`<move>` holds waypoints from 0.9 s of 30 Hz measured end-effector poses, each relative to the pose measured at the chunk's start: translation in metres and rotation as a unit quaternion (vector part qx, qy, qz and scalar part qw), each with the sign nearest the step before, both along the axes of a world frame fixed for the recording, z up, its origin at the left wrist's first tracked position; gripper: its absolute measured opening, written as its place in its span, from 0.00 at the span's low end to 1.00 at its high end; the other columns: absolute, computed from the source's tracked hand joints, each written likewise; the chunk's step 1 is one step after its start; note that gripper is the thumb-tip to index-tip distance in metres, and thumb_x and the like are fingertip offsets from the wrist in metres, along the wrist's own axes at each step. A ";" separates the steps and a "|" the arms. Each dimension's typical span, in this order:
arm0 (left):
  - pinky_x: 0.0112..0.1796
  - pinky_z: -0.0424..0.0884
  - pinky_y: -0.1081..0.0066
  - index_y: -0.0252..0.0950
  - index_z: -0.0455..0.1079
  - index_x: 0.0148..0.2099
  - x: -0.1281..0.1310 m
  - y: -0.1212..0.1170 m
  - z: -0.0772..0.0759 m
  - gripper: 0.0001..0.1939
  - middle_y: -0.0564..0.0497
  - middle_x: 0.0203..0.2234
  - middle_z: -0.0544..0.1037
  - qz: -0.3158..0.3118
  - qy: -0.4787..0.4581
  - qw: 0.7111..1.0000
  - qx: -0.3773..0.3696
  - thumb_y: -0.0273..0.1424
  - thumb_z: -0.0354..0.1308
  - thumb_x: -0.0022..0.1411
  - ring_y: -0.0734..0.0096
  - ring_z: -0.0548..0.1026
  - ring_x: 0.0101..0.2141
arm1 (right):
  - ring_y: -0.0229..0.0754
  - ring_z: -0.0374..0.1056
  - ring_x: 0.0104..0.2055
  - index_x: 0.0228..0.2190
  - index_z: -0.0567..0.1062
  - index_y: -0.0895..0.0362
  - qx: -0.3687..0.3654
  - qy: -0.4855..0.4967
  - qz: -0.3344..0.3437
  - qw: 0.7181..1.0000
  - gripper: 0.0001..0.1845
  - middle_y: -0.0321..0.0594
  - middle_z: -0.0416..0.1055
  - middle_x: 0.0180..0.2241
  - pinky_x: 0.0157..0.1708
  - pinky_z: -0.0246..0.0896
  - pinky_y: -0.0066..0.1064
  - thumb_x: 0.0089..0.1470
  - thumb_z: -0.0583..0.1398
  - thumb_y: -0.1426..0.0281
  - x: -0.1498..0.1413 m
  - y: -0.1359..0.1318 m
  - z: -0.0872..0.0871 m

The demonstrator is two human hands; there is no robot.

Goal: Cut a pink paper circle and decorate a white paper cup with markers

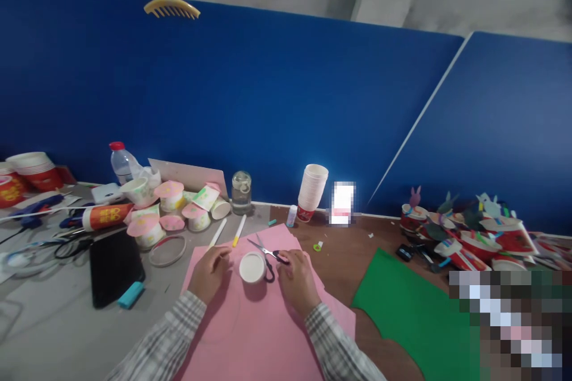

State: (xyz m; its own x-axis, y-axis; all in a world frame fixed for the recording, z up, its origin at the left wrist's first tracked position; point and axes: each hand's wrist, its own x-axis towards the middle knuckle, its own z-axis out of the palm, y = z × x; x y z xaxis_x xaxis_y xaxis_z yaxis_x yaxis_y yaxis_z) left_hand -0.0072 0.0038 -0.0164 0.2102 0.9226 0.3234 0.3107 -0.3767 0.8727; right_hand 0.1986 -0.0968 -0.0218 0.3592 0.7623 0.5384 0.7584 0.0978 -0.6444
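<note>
A small white paper cup (252,268) stands on pink paper (250,333) in front of me, between my two hands. To its left is my left hand (210,274), loosely curled with a gap between thumb and fingers and nothing held. A pair of scissors (266,252) with dark handles lies just behind and to the right of the cup, blades spread and pointing away to the left. My right hand (297,280) has its fingers closed at one scissor handle; the other handle loop sits beside the cup. A faint curved line marks the paper.
Behind the paper are two white markers (239,230), a glass jar (242,193), a tilted cup stack (313,187) and a lit, blurred screen (342,203). Decorated cups (172,196) and a black tablet (116,268) crowd the left. Green paper (406,309) and paper crafts (480,238) lie right.
</note>
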 end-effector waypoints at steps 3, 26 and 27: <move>0.50 0.57 0.49 0.48 0.71 0.41 0.003 0.000 -0.006 0.18 0.49 0.45 0.74 -0.025 0.146 0.987 0.059 0.41 0.56 0.45 0.48 0.63 0.49 | 0.51 0.66 0.34 0.33 0.76 0.53 -0.001 -0.011 0.006 1.000 0.12 0.42 0.72 0.30 0.34 0.63 0.40 0.42 0.60 0.74 -0.005 0.000 -0.002; 0.51 0.56 0.51 0.47 0.69 0.45 0.024 0.023 -0.020 0.16 0.49 0.47 0.73 -0.018 0.343 0.929 0.142 0.33 0.51 0.53 0.51 0.61 0.50 | 0.53 0.66 0.39 0.44 0.72 0.46 0.021 0.093 0.238 0.967 0.22 0.40 0.74 0.36 0.41 0.61 0.46 0.45 0.59 0.74 -0.033 -0.031 0.032; 0.51 0.55 0.50 0.46 0.69 0.44 0.025 0.023 -0.022 0.15 0.49 0.47 0.73 -0.013 0.330 0.933 0.140 0.33 0.51 0.53 0.50 0.61 0.50 | 0.53 0.66 0.38 0.44 0.73 0.46 0.006 0.104 0.236 0.966 0.22 0.40 0.75 0.35 0.41 0.61 0.45 0.45 0.59 0.74 -0.036 -0.031 0.030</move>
